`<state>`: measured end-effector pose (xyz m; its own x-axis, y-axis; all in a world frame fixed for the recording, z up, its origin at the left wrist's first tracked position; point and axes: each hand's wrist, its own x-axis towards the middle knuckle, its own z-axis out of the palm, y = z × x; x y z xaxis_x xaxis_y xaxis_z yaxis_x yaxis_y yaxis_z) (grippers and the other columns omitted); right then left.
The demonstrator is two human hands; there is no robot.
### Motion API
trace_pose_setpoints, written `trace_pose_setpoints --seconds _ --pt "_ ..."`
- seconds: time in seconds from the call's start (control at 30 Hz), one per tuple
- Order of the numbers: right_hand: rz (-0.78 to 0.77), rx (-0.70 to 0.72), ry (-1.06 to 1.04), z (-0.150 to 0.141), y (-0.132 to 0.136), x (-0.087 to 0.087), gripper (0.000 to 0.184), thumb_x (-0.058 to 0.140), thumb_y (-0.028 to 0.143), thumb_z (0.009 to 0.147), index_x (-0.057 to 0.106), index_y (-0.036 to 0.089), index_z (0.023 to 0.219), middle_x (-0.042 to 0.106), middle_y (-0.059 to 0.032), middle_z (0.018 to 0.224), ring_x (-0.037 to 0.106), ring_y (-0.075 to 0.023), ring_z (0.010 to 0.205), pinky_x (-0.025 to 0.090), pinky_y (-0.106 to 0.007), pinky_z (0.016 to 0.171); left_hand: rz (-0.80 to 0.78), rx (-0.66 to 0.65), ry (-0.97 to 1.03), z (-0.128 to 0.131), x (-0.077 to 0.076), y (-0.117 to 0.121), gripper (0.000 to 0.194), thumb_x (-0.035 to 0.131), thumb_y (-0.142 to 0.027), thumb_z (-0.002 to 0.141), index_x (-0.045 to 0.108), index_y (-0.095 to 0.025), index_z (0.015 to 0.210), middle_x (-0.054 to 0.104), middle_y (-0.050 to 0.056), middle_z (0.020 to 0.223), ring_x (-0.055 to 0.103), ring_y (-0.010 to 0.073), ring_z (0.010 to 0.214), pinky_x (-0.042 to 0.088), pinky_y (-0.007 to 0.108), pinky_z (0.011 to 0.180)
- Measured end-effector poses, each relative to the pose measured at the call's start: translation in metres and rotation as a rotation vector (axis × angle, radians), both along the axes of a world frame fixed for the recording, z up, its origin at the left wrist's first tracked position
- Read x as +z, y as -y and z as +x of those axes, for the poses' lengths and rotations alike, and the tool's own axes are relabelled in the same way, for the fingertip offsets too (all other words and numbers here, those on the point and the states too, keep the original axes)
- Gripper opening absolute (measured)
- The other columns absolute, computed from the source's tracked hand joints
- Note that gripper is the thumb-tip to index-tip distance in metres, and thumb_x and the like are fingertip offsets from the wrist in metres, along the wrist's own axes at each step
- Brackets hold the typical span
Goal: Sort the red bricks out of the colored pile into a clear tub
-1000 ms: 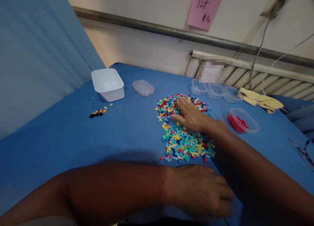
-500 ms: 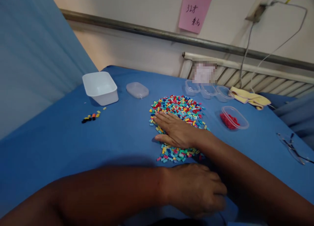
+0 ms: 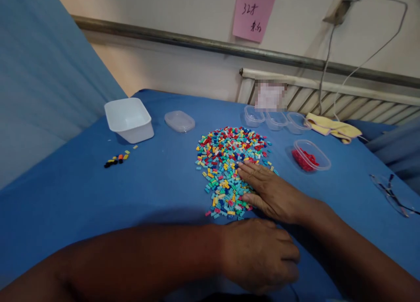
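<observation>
A spread pile of small multicoloured toy bricks (image 3: pixel 226 179) lies on the blue tablecloth. My right hand (image 3: pixel 267 188) rests at the pile's right side, palm down, with its fingers stretched out over the bricks. It grips nothing. My left hand (image 3: pixel 262 254) is at the near edge, just below the pile, with its back towards me and its fingers curled in. Whatever those fingers may hold is hidden. To the right of the pile, a clear plastic tub (image 3: pixel 311 155) contains red bricks.
A white bin (image 3: pixel 131 123) stands at the back left, with a few black, yellow and orange bricks (image 3: pixel 118 159) before it. Clear lids (image 3: pixel 180 121), three clear tubs (image 3: pixel 276 120), a yellow cloth (image 3: pixel 334 127) and eyeglasses (image 3: pixel 390 197) also lie on the table.
My right hand has slid right and towards me, off the middle of the pile, uncovering bricks there. My left hand has stayed nearly in place. The view has shifted slightly.
</observation>
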<state>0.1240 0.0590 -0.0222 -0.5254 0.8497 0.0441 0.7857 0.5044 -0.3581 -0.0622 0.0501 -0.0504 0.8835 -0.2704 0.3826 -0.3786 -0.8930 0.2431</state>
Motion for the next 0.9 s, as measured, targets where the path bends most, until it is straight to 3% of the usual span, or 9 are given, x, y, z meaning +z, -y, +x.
trace_pose_setpoints --seconds 0.13,0.3,0.43,0.53,0.6,0.73,0.9 --pt "-0.039 0.097 -0.076 -0.003 0.003 0.006 0.070 0.049 0.059 0.115 0.044 0.024 0.175 0.040 -0.0100 0.180 0.031 -0.0308 0.170 0.032 -0.057 0.139 -0.012 -0.039 -0.063 0.000 0.000 0.000 0.017 0.064 -0.027 0.098 0.075 -0.016 0.103 0.071 0.005 0.107 0.063 0.0233 0.101 0.049 0.043 0.079" --pt "0.031 0.043 -0.076 0.002 -0.001 0.004 0.069 0.047 0.059 0.115 0.053 0.016 0.169 0.042 -0.0151 0.178 0.035 -0.0328 0.169 0.034 -0.058 0.138 -0.032 -0.008 -0.096 -0.001 0.001 -0.001 0.021 0.062 -0.032 0.102 0.075 -0.018 0.107 0.071 0.004 0.112 0.063 0.0231 0.106 0.050 0.041 0.077" --pt "0.031 0.109 -0.143 0.008 0.000 0.007 0.057 0.049 0.053 0.116 0.063 0.023 0.162 0.064 -0.0107 0.163 0.057 -0.0303 0.155 0.048 -0.053 0.131 -0.034 -0.022 -0.114 -0.001 0.005 -0.002 0.027 0.053 -0.032 0.108 0.075 -0.018 0.105 0.071 0.005 0.110 0.063 0.0226 0.106 0.052 0.041 0.081" --pt "0.124 -0.009 -0.164 0.013 -0.012 0.012 0.050 0.046 0.048 0.117 0.070 0.027 0.155 0.074 -0.0094 0.152 0.070 -0.0318 0.141 0.055 -0.055 0.124 -0.034 -0.013 -0.122 -0.002 0.009 -0.003 0.027 0.052 -0.032 0.108 0.075 -0.018 0.105 0.072 0.004 0.113 0.064 0.0225 0.107 0.052 0.041 0.081" --pt "0.168 -0.077 -0.131 0.015 -0.029 0.013 0.052 0.042 0.048 0.117 0.068 0.027 0.157 0.070 -0.0105 0.156 0.065 -0.0343 0.146 0.051 -0.059 0.127 -0.032 -0.010 -0.119 -0.003 0.010 -0.003 0.025 0.054 -0.032 0.108 0.075 -0.018 0.108 0.073 0.005 0.114 0.064 0.0228 0.109 0.052 0.041 0.083" --pt "0.118 0.007 -0.028 0.021 -0.061 0.006 0.061 0.039 0.052 0.117 0.065 0.017 0.158 0.062 -0.0166 0.165 0.052 -0.0347 0.159 0.040 -0.058 0.135 -0.047 0.003 -0.097 -0.003 0.008 -0.003 0.025 0.056 -0.033 0.108 0.076 -0.019 0.109 0.073 0.005 0.117 0.065 0.0226 0.111 0.052 0.041 0.085" --pt "0.082 -0.137 0.022 0.045 -0.057 -0.009 0.071 0.034 0.060 0.116 0.059 0.014 0.163 0.053 -0.0186 0.171 0.046 -0.0373 0.162 0.038 -0.061 0.135 -0.026 -0.009 -0.087 -0.002 0.005 -0.001 0.024 0.057 -0.034 0.107 0.077 -0.020 0.105 0.074 0.004 0.115 0.066 0.0224 0.109 0.051 0.041 0.080"
